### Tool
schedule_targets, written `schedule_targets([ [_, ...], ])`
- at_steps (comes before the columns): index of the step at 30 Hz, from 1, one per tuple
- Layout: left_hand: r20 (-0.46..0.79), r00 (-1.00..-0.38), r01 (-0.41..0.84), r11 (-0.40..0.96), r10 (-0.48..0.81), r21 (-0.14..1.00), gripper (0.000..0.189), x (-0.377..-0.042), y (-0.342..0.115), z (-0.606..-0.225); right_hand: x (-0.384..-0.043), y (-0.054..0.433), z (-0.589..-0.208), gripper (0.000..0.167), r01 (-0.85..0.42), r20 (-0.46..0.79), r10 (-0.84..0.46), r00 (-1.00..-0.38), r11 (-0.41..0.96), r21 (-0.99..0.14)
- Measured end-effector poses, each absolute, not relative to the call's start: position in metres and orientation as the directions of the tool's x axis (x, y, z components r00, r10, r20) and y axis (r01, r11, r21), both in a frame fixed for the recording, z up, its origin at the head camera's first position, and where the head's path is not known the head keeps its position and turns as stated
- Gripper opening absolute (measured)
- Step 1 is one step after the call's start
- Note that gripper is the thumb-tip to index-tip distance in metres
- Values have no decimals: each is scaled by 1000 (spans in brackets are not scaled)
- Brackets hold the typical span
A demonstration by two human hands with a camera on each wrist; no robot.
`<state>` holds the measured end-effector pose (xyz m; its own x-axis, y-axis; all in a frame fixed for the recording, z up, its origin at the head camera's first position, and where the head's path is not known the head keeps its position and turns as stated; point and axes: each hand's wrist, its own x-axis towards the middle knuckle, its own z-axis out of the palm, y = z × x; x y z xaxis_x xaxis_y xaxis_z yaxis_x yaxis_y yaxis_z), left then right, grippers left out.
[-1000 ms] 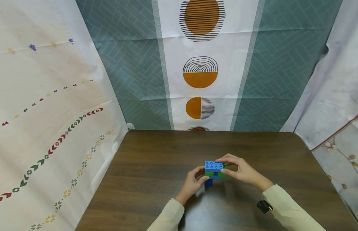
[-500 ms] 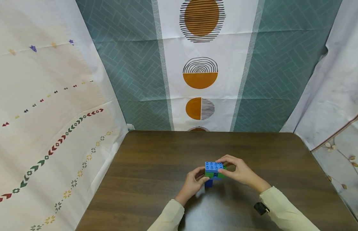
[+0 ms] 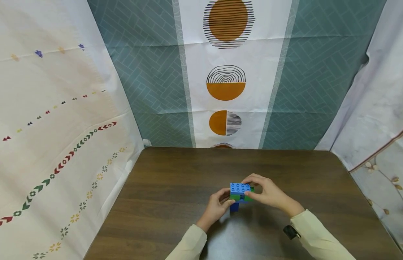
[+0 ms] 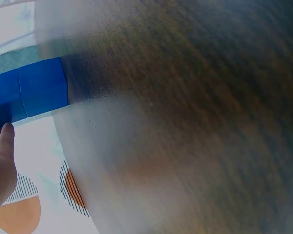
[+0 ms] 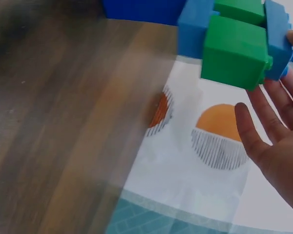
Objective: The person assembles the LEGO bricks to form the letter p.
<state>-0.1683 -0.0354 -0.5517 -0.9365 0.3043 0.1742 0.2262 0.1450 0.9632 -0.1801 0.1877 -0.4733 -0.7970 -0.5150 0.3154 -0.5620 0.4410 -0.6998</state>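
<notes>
A stack of toy building bricks stands on the table, right of the middle in the head view. Its dark blue base [image 3: 234, 207] carries a lighter blue layer, then green bricks [image 5: 234, 51], with a blue studded brick [image 3: 238, 187] on top. My left hand [image 3: 216, 206] grips the stack's left side, thumb at the front. From the right, my right hand [image 3: 271, 194] pinches the top blue brick, thumb in front and fingers behind. In the left wrist view two dark blue bricks [image 4: 42, 87] show, with a fingertip right at the upper one. The stack hides part of the left fingers.
The brown wooden table [image 3: 175, 180] has rounded far corners. A teal and white patterned cloth [image 3: 159, 94] hangs behind it, with light cloths at both sides. A small black device [image 3: 290, 232] sits at the right sleeve.
My right wrist and forearm have shifted slightly left, and the right thumb has slid left along the top brick's front. My left hand and the stack stay in place.
</notes>
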Motion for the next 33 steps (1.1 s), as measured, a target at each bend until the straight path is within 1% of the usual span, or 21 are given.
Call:
schedule_targets([
  [5, 166, -935, 218, 140, 313, 966, 32, -162, -35, -534, -180, 180, -471, 33, -577, 320, -537, -780, 421, -700],
  [8, 146, -937, 199, 145, 316, 969, 33, -164, -35, -538, -180, 179, -470, 32, -575, 322, -533, -782, 419, -702],
  [14, 152, -936, 209, 153, 319, 966, 34, -168, -36, -545, -184, 179, -469, 32, -562, 302, -537, -788, 426, -709],
  [17, 155, -934, 211, 149, 322, 966, 35, -173, -36, -557, -183, 179, -471, 31, -557, 302, -532, -791, 423, -715],
  [20, 172, -929, 230, 146, 328, 962, 35, -174, -37, -558, -182, 179, -473, 32, -557, 317, -517, -795, 416, -719],
  [26, 158, -931, 217, 149, 330, 965, 36, -173, -38, -557, -180, 177, -476, 31, -540, 320, -491, -810, 411, -735],
  [30, 148, -935, 205, 152, 321, 967, 35, -172, -38, -557, -179, 176, -478, 31, -549, 335, -480, -811, 423, -721],
  [33, 161, -935, 219, 156, 317, 963, 35, -172, -37, -555, -178, 174, -479, 31, -595, 382, -483, -788, 438, -674],
])
